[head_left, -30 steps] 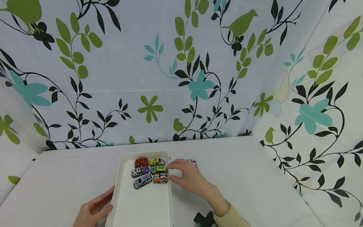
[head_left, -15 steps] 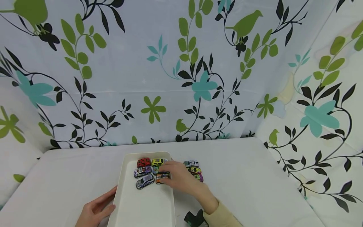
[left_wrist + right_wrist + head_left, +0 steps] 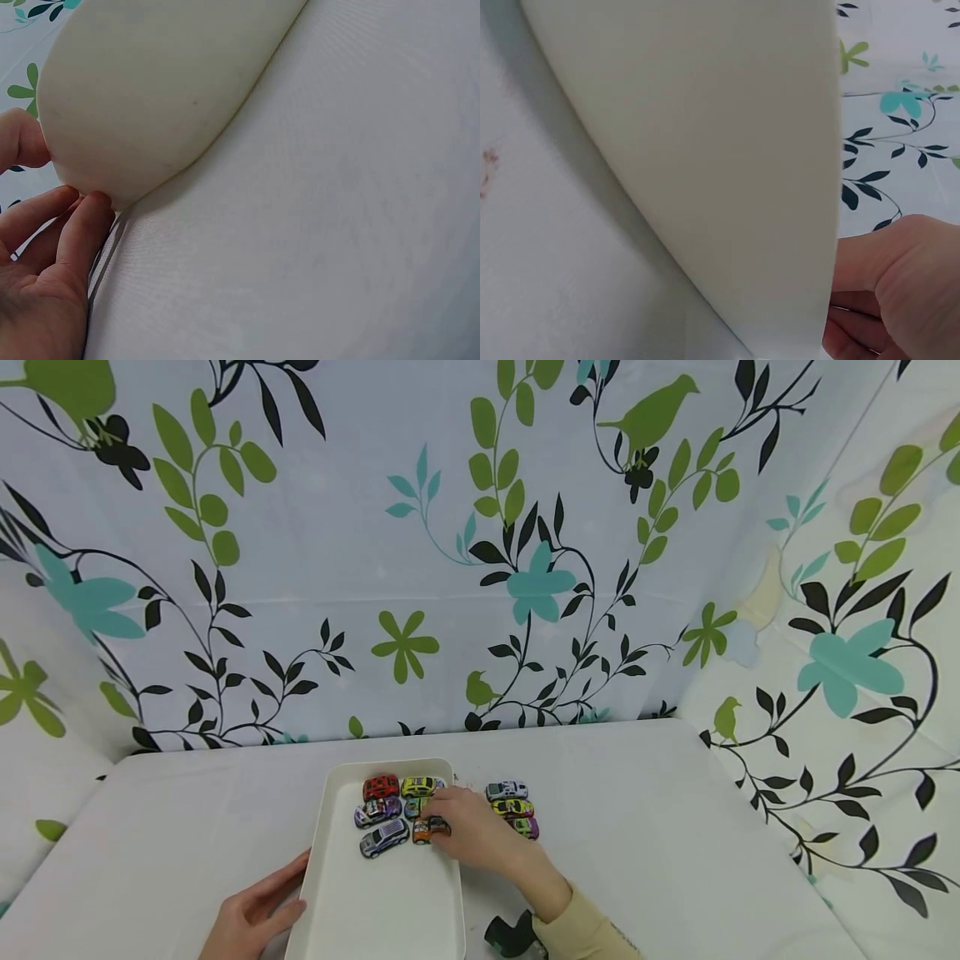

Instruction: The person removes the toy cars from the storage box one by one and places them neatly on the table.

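Observation:
A white rectangular tray (image 3: 378,906) lies on the table with several small toy cars at its far end. My left hand (image 3: 247,910) holds the tray's left side; in the left wrist view its fingertips meet the tray's outer wall and edge. My right hand (image 3: 480,831) reaches over the tray's right rim, with thumb and fingers around an orange toy car (image 3: 422,832). Its fingers partly cover a green toy car (image 3: 414,808) behind. Also in the tray are a red car (image 3: 381,787), a yellow car (image 3: 420,787), a purple-and-white car (image 3: 377,812) and a silver car (image 3: 384,838).
Outside the tray, to its right, a white toy car (image 3: 507,790), a yellow-and-pink car (image 3: 513,808) and a partly hidden purple-and-green car (image 3: 527,827) stand in a column. A black device (image 3: 510,935) is by the right sleeve. Leaf-patterned cloth (image 3: 300,527) hangs behind the white table.
My right hand has moved left from outside the tray's right rim to over the green and orange cars, uncovering the cars outside. The orange car now looks turned. The left hand stays put.

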Demonstrator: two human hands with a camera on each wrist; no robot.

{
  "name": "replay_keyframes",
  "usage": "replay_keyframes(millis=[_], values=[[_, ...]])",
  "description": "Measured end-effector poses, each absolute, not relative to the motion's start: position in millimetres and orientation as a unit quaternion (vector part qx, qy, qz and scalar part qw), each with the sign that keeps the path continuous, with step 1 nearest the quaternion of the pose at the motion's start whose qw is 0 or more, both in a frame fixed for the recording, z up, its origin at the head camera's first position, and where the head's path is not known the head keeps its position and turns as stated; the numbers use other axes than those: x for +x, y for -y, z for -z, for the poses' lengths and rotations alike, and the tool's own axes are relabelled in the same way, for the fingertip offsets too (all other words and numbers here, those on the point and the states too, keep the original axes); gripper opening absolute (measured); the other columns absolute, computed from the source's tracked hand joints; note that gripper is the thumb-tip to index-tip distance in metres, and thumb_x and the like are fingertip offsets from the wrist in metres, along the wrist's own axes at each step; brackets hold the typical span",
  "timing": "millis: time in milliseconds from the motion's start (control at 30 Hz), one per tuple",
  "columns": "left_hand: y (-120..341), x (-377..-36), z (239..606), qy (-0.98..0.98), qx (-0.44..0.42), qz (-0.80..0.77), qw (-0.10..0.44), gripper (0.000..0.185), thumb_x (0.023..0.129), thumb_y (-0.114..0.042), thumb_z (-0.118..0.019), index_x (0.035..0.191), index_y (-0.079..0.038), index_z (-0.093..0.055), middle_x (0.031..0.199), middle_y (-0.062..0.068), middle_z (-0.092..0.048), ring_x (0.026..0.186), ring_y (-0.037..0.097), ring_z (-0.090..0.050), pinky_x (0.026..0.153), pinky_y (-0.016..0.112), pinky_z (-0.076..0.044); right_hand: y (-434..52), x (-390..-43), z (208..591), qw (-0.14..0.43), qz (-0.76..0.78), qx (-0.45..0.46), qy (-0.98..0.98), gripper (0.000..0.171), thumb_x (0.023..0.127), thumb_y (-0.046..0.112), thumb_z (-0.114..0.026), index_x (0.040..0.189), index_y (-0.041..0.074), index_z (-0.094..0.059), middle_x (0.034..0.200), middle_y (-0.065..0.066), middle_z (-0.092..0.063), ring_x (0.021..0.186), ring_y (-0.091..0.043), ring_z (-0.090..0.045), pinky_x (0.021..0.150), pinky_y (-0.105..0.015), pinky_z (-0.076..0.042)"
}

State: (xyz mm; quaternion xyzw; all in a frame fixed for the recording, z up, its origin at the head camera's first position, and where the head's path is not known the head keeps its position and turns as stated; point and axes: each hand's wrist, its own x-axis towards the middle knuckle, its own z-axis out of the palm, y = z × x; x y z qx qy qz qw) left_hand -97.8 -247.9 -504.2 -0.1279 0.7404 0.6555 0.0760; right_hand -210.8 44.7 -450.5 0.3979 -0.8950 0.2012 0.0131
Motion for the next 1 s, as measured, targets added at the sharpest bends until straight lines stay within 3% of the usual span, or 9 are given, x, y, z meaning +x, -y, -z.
replay_keyframes(millis=[367,533,800,1000], values=[[248.1,-97.7,505.1,-0.743,-0.114,-0.657,0.062,0.067,0.091,-0.015,-0.073,0.147,0.005,-0.043,0.149,0.013,-0.046,0.105,-0.016,-0.054,0.093,0.025,-0.056,-43.8,-211.7,455.3,0.015,-0.187,0.416,0.890,0.023,0.084,0.004,-0.077,0.106,0.014,-0.076,0.101,0.005,-0.068,0.093,-0.008,-0.063,0.086,-0.024,-0.049],[249.2,-97.4,507.0,-0.740,-0.110,-0.661,0.058,0.067,0.091,-0.014,-0.073,0.147,0.005,-0.043,0.144,0.005,-0.050,0.105,-0.015,-0.055,0.093,0.028,-0.056,-43.6,-209.7,455.0,0.010,-0.181,0.409,0.894,0.023,0.086,0.007,-0.077,0.107,0.016,-0.076,0.102,0.007,-0.067,0.092,-0.007,-0.061,0.085,-0.023,-0.046],[249.2,-97.8,509.1,-0.740,-0.101,-0.663,0.046,0.067,0.090,-0.012,-0.073,0.147,0.007,-0.043,0.120,-0.026,-0.059,0.106,-0.015,-0.056,0.091,0.027,-0.057,-46.1,-209.5,455.5,0.018,-0.198,0.416,0.887,0.023,0.089,0.011,-0.075,0.112,0.016,-0.075,0.107,0.006,-0.068,0.095,-0.007,-0.061,0.087,-0.023,-0.048],[248.7,-98.1,508.3,-0.741,-0.102,-0.662,0.047,0.067,0.090,-0.013,-0.074,0.146,0.007,-0.043,0.122,-0.023,-0.059,0.106,-0.015,-0.056,0.091,0.027,-0.057,-49.3,-209.2,448.8,0.038,-0.215,0.427,0.877,0.026,0.090,0.009,-0.073,0.116,0.014,-0.073,0.112,0.003,-0.068,0.100,-0.008,-0.063,0.086,-0.021,-0.051]])
